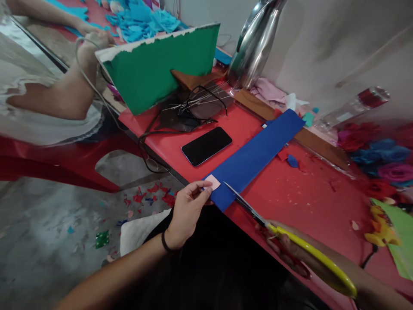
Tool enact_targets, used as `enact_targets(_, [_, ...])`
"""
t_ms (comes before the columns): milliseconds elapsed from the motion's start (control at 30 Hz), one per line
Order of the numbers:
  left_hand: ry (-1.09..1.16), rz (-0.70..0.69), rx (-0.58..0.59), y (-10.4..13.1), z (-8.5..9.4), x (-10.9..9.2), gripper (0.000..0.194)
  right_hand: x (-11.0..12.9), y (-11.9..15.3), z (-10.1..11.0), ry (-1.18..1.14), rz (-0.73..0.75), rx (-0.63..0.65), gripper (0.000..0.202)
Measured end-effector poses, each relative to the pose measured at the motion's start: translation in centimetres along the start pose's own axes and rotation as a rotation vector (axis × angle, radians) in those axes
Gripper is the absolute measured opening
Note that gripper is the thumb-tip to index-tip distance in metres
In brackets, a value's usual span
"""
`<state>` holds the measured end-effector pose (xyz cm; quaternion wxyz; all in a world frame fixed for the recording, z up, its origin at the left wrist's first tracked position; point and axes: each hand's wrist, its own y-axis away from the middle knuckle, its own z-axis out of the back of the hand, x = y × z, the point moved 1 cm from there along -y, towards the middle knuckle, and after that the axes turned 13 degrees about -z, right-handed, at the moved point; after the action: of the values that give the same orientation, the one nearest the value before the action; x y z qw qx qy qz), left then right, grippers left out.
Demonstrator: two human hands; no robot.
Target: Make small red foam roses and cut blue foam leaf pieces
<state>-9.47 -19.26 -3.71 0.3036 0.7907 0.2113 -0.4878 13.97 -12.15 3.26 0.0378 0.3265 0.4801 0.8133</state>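
Observation:
Near the table's front edge, my left hand (189, 206) pinches a small pale pink paper piece (213, 182) against the near end of a long blue strip (254, 157). The strip lies slantwise across the red table, its near end reaching the edge. In my right hand (280, 241) is a pair of scissors (301, 243) with a yellow handle loop and a red one. Their blades point at the blue strip, the tips over it just right of the pink piece. A black phone (207, 146) rests beside the strip.
A green board (164, 64) stands at the back left, with eyeglasses (206, 101) before it. Behind are a metal jug (254, 43) and a clear bottle (355, 105). Paper flowers (395, 170) lie at right. Another person's arm (64, 92) is at left; scraps litter the floor.

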Motion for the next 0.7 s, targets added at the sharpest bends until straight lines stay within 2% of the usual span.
enact_targets(67, [-0.004,-0.001,0.002,0.0,0.0,0.0,0.015,0.3,-0.1,-0.3,-0.003,-0.099,0.034,0.050])
enact_targets(133, [-0.009,-0.004,0.002,0.0,0.0,-0.1,0.014,0.8,-0.2,-0.5,-0.007,-0.137,0.066,0.048])
enact_targets(300, [-0.017,-0.004,0.011,0.0,0.0,0.0,0.015,1.4,-0.5,-0.8,-0.009,-0.063,0.119,0.045])
enact_targets(467, [-0.025,-0.002,0.023,-0.1,0.0,0.1,0.018,-0.1,-1.9,-0.8,0.051,-0.008,0.139,0.040])
enact_targets(700, [-0.038,-0.009,0.032,-0.1,0.1,-0.3,0.018,-0.3,-1.9,0.2,-0.081,-0.184,0.303,0.052])
